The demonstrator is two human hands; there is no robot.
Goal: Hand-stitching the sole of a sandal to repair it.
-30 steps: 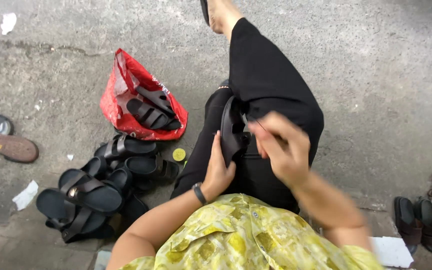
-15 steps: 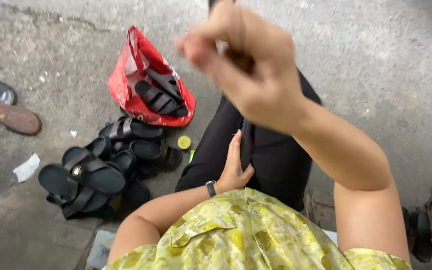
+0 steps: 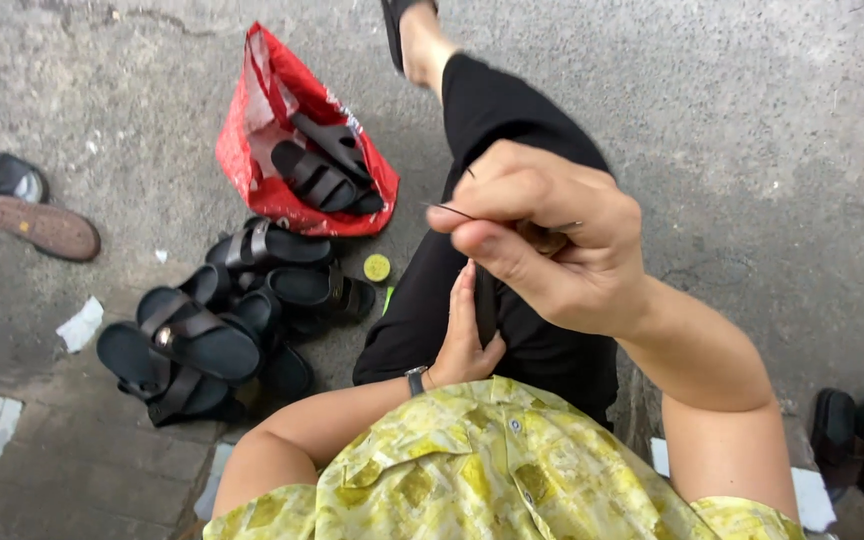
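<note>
Soft, even daylight, faint shadows, sharp focus, slight wide-angle edge distortion.

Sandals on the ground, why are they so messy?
The black strapped sandals lie heaped on the concrete, overlapping at odd angles. More spill from the red plastic bag, which lies open on its side. One brown sole lies face down.

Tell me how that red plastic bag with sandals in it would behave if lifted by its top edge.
The red plastic bag looks thin and crumpled, so it would probably sag and fold rather than hold shape. The black sandals inside lie near its open mouth, so they may slide out if it tilts. It seems light apart from them.
</note>
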